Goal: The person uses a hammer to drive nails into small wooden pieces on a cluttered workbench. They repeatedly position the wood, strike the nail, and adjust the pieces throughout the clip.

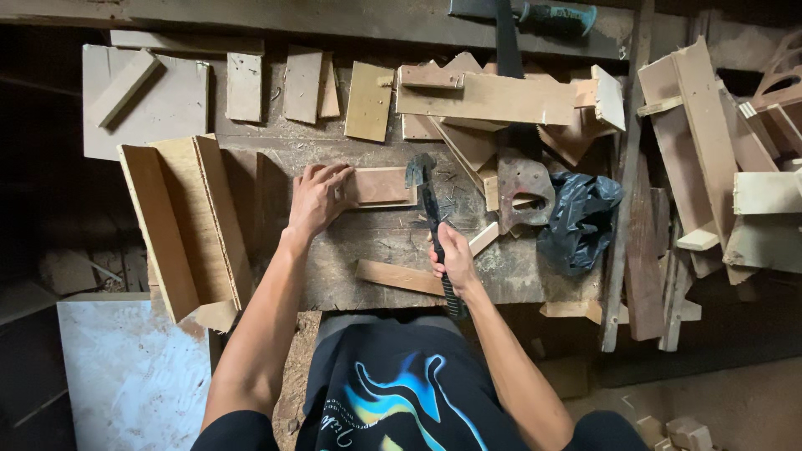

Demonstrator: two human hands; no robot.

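At frame centre, the left hand lies flat, fingers spread, pinning a small wooden block to the tabletop so it cannot shift. The right hand has its grip closed round the handle of a claw hammer, whose head rests at the block's right end (scrap offcuts crowd the upper frame).

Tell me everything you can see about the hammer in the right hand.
The hammer is a dark claw hammer, with a metal-looking head and a black, ribbed handle. The right hand grips the handle at about mid-length, with the butt end sticking out below the hand. The head points away from the person, just right of the small wooden block that the left hand presses on the workbench.
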